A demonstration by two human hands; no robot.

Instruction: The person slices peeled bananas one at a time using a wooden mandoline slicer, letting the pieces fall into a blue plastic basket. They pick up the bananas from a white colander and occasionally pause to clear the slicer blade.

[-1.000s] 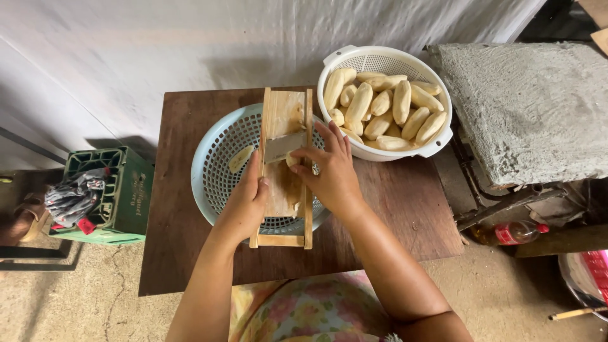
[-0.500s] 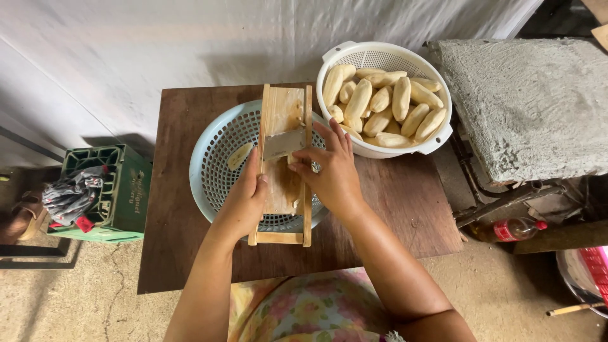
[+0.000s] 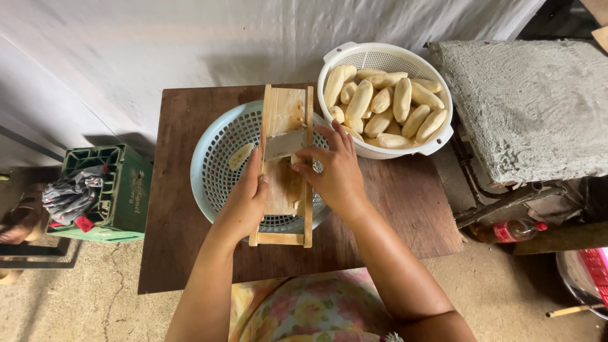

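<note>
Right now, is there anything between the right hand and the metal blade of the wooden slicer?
Nothing visible stands between them. The right hand is on the wooden slicer, its fingertips just beside the metal blade. The left hand grips the slicer's other side, clear of the path.

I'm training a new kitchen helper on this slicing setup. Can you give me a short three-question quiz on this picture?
1. True or false: the wooden slicer lies across the blue basket.
2. Which hand steadies the slicer's side rail: A left hand, B right hand?
3. What fills the white colander?

Key:
1. True.
2. A; the right hand presses a pale piece on the board near the metal blade.
3. Peeled pale plantains.
</note>
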